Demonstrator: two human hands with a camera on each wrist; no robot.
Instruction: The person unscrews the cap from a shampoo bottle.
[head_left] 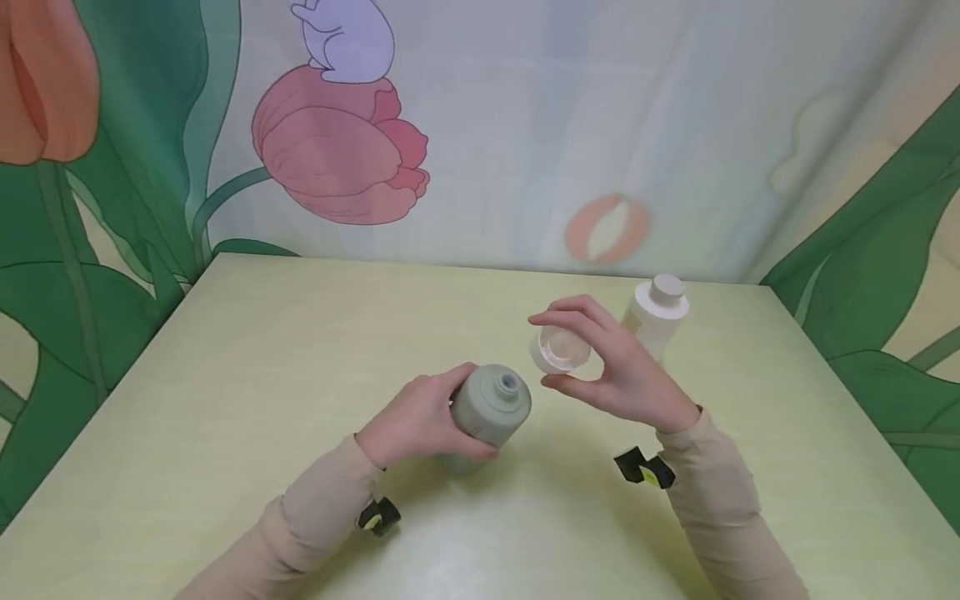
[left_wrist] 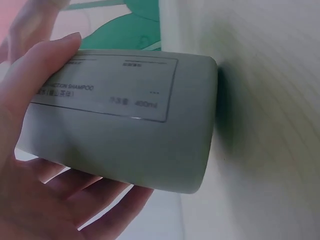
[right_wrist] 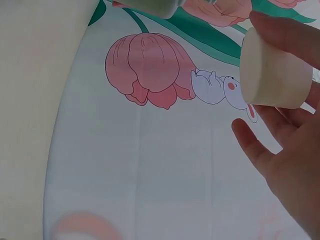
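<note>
My left hand (head_left: pixel 416 421) grips a grey-green shampoo bottle (head_left: pixel 486 410) around its upper body, thumb on the near side. The bottle leans toward the right, its narrow neck uncovered and its mouth showing. In the left wrist view the printed label on the shampoo bottle (left_wrist: pixel 135 145) reads "SHAMPOO" and "400ml", with the base close over the table. My right hand (head_left: pixel 626 379) pinches a whitish cap (head_left: pixel 558 350) between thumb and fingers, its hollow side toward the head camera. The cap (right_wrist: pixel 277 72) is apart from the bottle, up and to the right of its mouth.
A white bottle (head_left: pixel 654 323) with its cap on stands at the back right of the pale yellow-green table (head_left: pixel 300 333), partly behind my right hand. A curtain (head_left: pixel 495 133) printed with flowers and a rabbit hangs behind the table. Black wrist mounts (head_left: pixel 643 468) sit at both sleeves.
</note>
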